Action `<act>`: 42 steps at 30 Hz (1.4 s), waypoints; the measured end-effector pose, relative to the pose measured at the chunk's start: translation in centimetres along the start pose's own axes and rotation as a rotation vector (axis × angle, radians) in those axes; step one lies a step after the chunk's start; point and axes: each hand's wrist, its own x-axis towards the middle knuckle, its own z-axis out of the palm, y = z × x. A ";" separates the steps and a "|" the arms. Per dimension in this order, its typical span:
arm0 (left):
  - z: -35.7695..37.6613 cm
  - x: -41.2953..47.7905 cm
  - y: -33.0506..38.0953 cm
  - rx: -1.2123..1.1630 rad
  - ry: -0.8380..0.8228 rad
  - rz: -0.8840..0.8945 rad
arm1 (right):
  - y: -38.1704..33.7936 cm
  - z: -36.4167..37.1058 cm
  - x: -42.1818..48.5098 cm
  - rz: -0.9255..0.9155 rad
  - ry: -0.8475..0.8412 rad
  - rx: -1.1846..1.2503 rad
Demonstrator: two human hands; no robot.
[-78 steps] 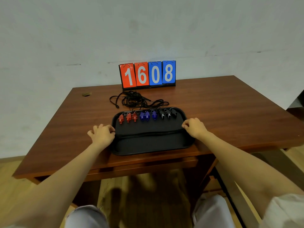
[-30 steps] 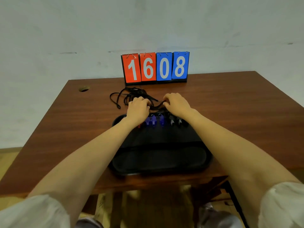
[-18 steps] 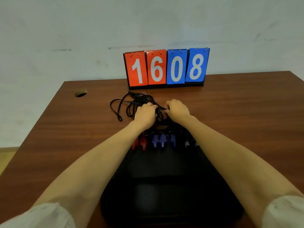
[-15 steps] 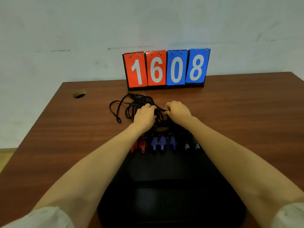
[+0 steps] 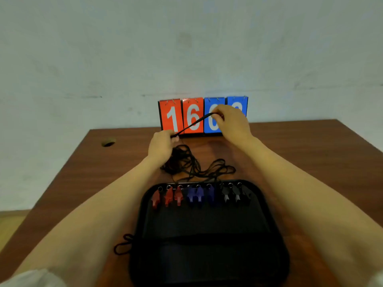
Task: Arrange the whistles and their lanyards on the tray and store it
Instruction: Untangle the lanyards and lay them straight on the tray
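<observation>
A black tray (image 5: 207,255) lies on the wooden table in front of me. Along its far edge stand three red whistles (image 5: 167,196), three blue whistles (image 5: 200,194) and three black whistles (image 5: 235,194) in a row. Their black lanyards (image 5: 192,164) lie tangled on the table behind the tray. My left hand (image 5: 160,145) pinches one lanyard strand above the tangle. My right hand (image 5: 232,121), raised higher in front of the scoreboard, pinches the same strand, which runs taut between both hands. A small cord loop (image 5: 124,244) sticks out at the tray's left side.
A flip scoreboard (image 5: 192,116) with red and blue number cards stands at the table's far edge against the white wall. A round cable hole (image 5: 108,143) sits in the table's far left corner. The table top (image 5: 310,154) extends to the right.
Both hands have lifted from the tangle and moved apart, drawing one lanyard strand taut. My right hand rose in front of the blue cards. The camera pulled back and tilted up.
</observation>
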 end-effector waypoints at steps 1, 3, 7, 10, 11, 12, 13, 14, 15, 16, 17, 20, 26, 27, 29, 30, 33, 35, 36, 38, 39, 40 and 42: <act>-1.2 -0.3 -0.1 -0.006 0.021 -0.012 | -0.2 -1.0 0.2 0.039 0.036 0.023; -3.4 -0.9 0.2 0.009 0.055 -0.032 | -0.7 -3.0 0.5 0.084 0.102 0.060; -7.0 -2.1 0.9 0.026 0.127 -0.013 | -2.2 -6.8 0.0 0.096 0.200 0.085; -9.6 -3.5 1.6 0.018 0.161 -0.017 | -3.1 -9.5 -1.2 0.092 0.243 0.105; -10.4 -4.0 1.8 0.022 0.177 -0.009 | -3.3 -10.2 -1.8 0.086 0.245 0.106; -11.1 -4.6 2.0 0.034 0.191 -0.005 | -3.4 -10.9 -2.4 0.082 0.243 0.104; -11.8 -5.2 2.2 0.046 0.207 0.003 | -3.6 -11.5 -3.1 0.083 0.240 0.097; -12.3 -5.9 2.4 0.055 0.221 0.008 | -3.7 -12.1 -3.7 0.090 0.236 0.089; -12.8 -6.6 2.5 0.063 0.235 0.014 | -3.7 -12.5 -4.4 0.102 0.232 0.078; -13.2 -7.4 2.7 0.075 0.245 0.019 | -3.8 -13.0 -5.1 0.118 0.224 0.064; -13.5 -8.2 2.7 0.092 0.251 0.025 | -3.8 -13.4 -5.8 0.135 0.207 0.043; -14.0 -10.7 2.4 0.160 0.223 0.013 | -3.4 -14.0 -7.8 0.196 0.120 -0.001; -13.1 -15.3 0.9 0.231 0.110 -0.049 | -3.0 -14.2 -12.5 0.252 0.013 -0.059; -12.8 -16.1 0.5 0.207 0.110 -0.071 | -2.9 -14.3 -13.4 0.263 -0.006 -0.075; -12.2 -17.7 -0.3 0.150 0.102 -0.123 | -2.2 -14.1 -15.2 0.297 -0.027 -0.082; -11.9 -18.4 -0.8 0.130 0.094 -0.140 | -1.9 -13.9 -16.0 0.314 -0.041 -0.076; -10.8 -20.0 -2.4 0.145 0.055 -0.154 | -0.9 -12.9 -18.6 0.378 -0.105 -0.088; -9.8 -20.8 -3.2 0.233 0.029 -0.153 | -0.3 -12.0 -20.1 0.421 -0.140 -0.100; -9.2 -21.2 -3.4 0.287 0.017 -0.156 | 0.1 -11.5 -20.7 0.443 -0.162 -0.108; -8.1 -22.1 -3.8 0.353 -0.007 -0.183 | 1.0 -10.6 -22.0 0.477 -0.209 -0.129; -7.6 -22.5 -4.1 0.355 -0.018 -0.199 | 1.3 -10.2 -22.6 0.488 -0.230 -0.144; -7.1 -22.8 -4.5 0.351 -0.020 -0.214 | 1.6 -9.9 -23.3 0.493 -0.247 -0.160; -6.4 -23.4 -5.0 0.362 -0.013 -0.223 | 2.1 -9.5 -24.3 0.505 -0.272 -0.181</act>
